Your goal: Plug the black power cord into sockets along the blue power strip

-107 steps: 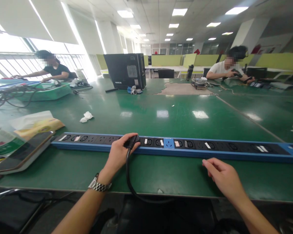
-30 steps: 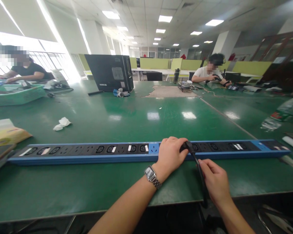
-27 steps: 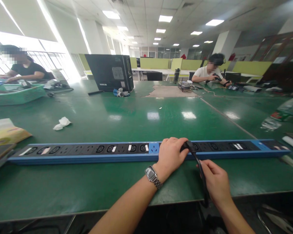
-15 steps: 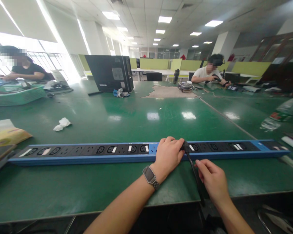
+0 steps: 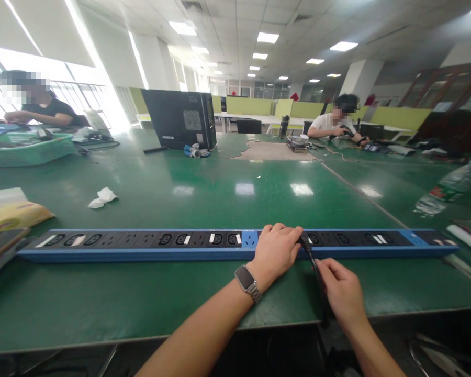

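A long blue power strip [image 5: 141, 255] with black socket faces lies across the green table in front of me. A black power plug [image 5: 305, 240] stands at its sockets right of the middle, its cord running down toward the table's near edge. My left hand [image 5: 277, 246], with a watch on the wrist, lies over the strip with bent fingers, index finger and thumb closed at the plug. Its grip is partly hidden by the hand itself. Just below the plug, my right hand [image 5: 339, 283] pinches the black cord [image 5: 317, 275] between thumb and fingers.
Crumpled tissue [image 5: 103, 197] and a yellow packet [image 5: 18, 212] lie at left, near a green basket [image 5: 35, 149]. A computer case [image 5: 180, 119] stands at the back. A plastic bottle [image 5: 449, 186] lies at right. Two other people sit across the table.
My right hand has closed its fingertips on the cord, which it was beside before. My left hand stays at the plug. The view has shifted slightly.
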The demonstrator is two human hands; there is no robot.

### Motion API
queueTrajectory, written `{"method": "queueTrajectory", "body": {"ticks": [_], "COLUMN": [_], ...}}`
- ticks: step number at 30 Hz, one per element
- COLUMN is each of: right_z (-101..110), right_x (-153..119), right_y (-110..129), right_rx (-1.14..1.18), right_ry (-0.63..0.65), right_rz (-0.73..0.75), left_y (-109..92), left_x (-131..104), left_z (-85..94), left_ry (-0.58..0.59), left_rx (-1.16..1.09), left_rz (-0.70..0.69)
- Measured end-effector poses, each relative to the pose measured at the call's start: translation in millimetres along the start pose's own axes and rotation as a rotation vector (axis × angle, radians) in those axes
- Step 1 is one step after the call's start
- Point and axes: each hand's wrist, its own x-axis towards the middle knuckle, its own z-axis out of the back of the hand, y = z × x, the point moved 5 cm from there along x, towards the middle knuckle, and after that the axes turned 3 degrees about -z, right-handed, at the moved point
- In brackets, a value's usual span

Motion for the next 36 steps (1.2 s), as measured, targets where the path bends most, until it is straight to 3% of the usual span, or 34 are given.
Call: {"method": "queueTrajectory", "body": {"ticks": [2, 7, 11, 13, 16, 17, 21, 23, 25, 26, 28, 32, 36], "right_z": [0, 4, 15, 11, -4, -5, 5, -3, -19, -26, -30, -9, 34], "right_x": [-1, 6, 22, 30, 36, 36, 34, 29, 23, 20, 19, 28, 50], "right_y": [-2, -1, 35, 58, 71, 70, 49, 36, 29, 29, 38, 66, 59], "right_rx": [0.006, 0.145, 0.339, 0.361, 0.273, 0.273, 0.272, 0.15, 0.121, 0.17, 0.361, 0.659, 0.587], "right_ry": [0.006, -0.004, -0.164, -0.061, 0.191, 0.206, -0.023, 0.062, 0.258, 0.317, 0.304, 0.145, 0.09], "right_rz": [-0.001, -0.06, 0.086, 0.147, 0.048, 0.011, -0.054, -0.139, -0.243, -0.28, -0.294, -0.189, -0.241], "left_y": [5, 30, 32, 31, 29, 29, 27, 26, 26, 26, 27, 26, 27], "left_x": [-7, -36, -44, -43, -41, -41, -41, -41, -40, -40, -40, -40, -40], "left_z": [2.4, 10.9, 10.8, 9.8, 9.4, 9.6, 11.1, 10.9, 10.3, 10.0, 9.9, 10.1, 9.7], "left_ry": [0.003, -0.002, -0.01, -0.014, -0.006, -0.003, -0.008, -0.005, 0.005, 0.009, 0.012, 0.008, 0.004], "left_rx": [0.01, 0.147, 0.194, 0.2, 0.209, 0.212, 0.225, 0.23, 0.235, 0.238, 0.242, 0.249, 0.257], "left_rz": [-0.006, 0.152, 0.134, 0.135, 0.133, 0.132, 0.122, 0.116, 0.115, 0.115, 0.117, 0.116, 0.125]}}
